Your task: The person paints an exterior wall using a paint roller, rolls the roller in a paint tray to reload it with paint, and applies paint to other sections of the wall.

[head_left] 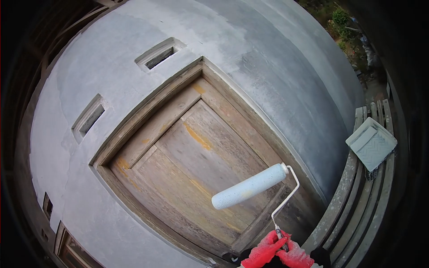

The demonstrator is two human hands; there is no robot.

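Observation:
A paint roller (pixel 250 185) with a pale, paint-wetted sleeve and a bent white wire frame is raised in front of the wooden door. Both my hands wear red gloves smudged with white. My left hand (pixel 262 251) is closed at the roller's handle, its fingers near the top of the grip. Against the same handle, from the other side, my right hand (pixel 296 256) is closed too. The lower end of the handle is hidden by the gloves. From this view the sleeve overlaps the door; I cannot tell whether it touches anything.
A weathered wooden door (pixel 214 147) is set in a grey-white painted wall (pixel 286 76) with small vent openings (pixel 161 57). At the right, a paint tray (pixel 373 143) lies on a slatted wooden bench (pixel 357 201). Greenery (pixel 340 18) shows beyond the wall.

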